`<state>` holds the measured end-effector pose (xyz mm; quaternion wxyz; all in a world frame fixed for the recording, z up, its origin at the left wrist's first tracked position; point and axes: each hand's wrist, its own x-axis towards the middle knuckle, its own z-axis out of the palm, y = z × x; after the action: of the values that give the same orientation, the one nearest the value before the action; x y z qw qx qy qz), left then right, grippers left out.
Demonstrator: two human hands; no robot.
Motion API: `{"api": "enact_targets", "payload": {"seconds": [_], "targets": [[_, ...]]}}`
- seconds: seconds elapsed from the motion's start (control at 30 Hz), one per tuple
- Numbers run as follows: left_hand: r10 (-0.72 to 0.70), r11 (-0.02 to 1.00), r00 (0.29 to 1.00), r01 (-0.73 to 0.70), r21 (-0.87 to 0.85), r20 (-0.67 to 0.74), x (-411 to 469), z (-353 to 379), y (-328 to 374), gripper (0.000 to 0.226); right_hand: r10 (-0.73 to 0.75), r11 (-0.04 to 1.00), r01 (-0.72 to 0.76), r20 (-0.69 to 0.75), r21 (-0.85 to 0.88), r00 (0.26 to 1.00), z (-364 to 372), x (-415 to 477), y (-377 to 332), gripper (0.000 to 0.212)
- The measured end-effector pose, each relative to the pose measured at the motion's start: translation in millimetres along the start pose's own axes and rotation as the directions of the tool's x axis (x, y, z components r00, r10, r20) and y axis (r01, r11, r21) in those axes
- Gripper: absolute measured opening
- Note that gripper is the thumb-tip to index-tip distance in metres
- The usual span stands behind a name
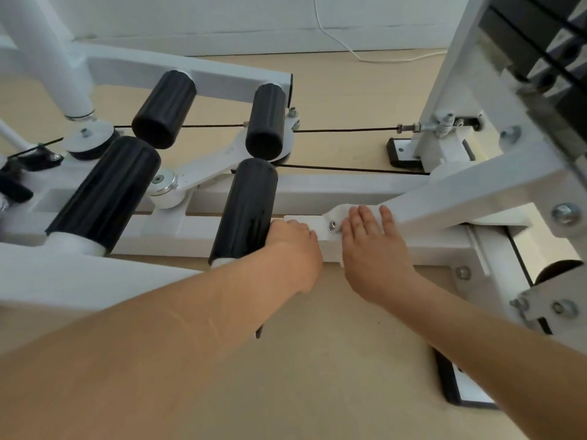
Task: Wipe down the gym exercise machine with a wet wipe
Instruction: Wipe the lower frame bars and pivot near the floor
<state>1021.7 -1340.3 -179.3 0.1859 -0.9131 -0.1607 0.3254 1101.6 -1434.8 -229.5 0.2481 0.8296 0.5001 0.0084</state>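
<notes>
A white wall (197, 11) runs across the top from eleven to one o'clock and meets the floor along a pale skirting strip (254, 42). The floor (333, 369) is smooth, matt beige, filling the view from the centre down to six o'clock. At one o'clock a thin white cable (336, 39) drops down the wall and trails onto the floor. The light is soft and even.

No legible text, label, brand or number. Checked white machine frame (317, 188), black rollers (244, 211) and weight stack (540, 33) at top right corner: all unmarked or blurred.
</notes>
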Motion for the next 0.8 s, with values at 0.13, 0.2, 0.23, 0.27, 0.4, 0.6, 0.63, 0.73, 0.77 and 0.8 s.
{"api": "enact_targets", "payload": {"seconds": [0.13,0.2,0.23,0.27,0.4,0.6,0.63,0.73,0.77,0.8], "targets": [[0.047,0.994,0.998,-0.051,-0.101,-0.037,-10.8,-11.8,4.9,0.042,0.089,0.995,-0.089,-0.002,0.042,0.996,2.2,12.9,-13.7,0.065],[-0.001,0.979,0.996,-0.017,-0.203,-0.089,-9.8,-7.3,9.2,0.050,0.048,0.998,-0.047,-0.028,0.038,0.998,1.2,8.0,-8.3,0.066],[-0.038,0.965,0.994,0.011,-0.261,-0.098,-7.4,-4.0,11.6,0.056,0.021,0.999,-0.020,-0.037,0.024,0.999,1.7,3.3,-3.5,0.066],[-0.061,0.950,0.994,0.030,-0.311,-0.089,-4.7,-0.6,14.5,0.059,0.003,1.000,-0.003,-0.034,0.007,0.999,1.8,-2.8,1.7,0.065],[-0.055,0.926,0.998,0.044,-0.376,-0.021,2.7,3.6,21.7,0.069,0.131,0.991,-0.131,-0.004,-0.039,0.991,-7.4,-18.7,38.3,0.067],[-0.051,0.889,0.993,-0.002,-0.458,-0.104,-5.2,3.1,19.2,0.079,0.190,0.978,-0.191,0.020,0.087,0.982,-10.4,-9.0,34.4,0.070],[-0.036,0.885,0.990,-0.031,-0.465,-0.135,-7.1,1.1,20.3,0.083,0.122,0.988,-0.121,-0.001,0.096,0.993,-4.8,-11.5,20.8,0.068],[0.016,0.934,0.981,-0.083,-0.346,-0.191,-11.6,-4.5,22.6,0.086,0.021,0.996,-0.018,-0.028,0.086,0.999,5.6,-10.9,-4.0,0.067],[0.021,0.953,0.983,-0.076,-0.294,-0.185,-11.3,-3.4,21.1,0.084,0.018,0.998,-0.017,-0.028,0.059,0.999,5.2,-10.4,-4.1,0.066],[0.016,0.965,0.986,-0.058,-0.256,-0.164,-10.6,-1.0,17.5,0.081,0.036,0.999,-0.035,-0.029,0.035,0.999,4.1,-11.2,0.0,0.066]]}}
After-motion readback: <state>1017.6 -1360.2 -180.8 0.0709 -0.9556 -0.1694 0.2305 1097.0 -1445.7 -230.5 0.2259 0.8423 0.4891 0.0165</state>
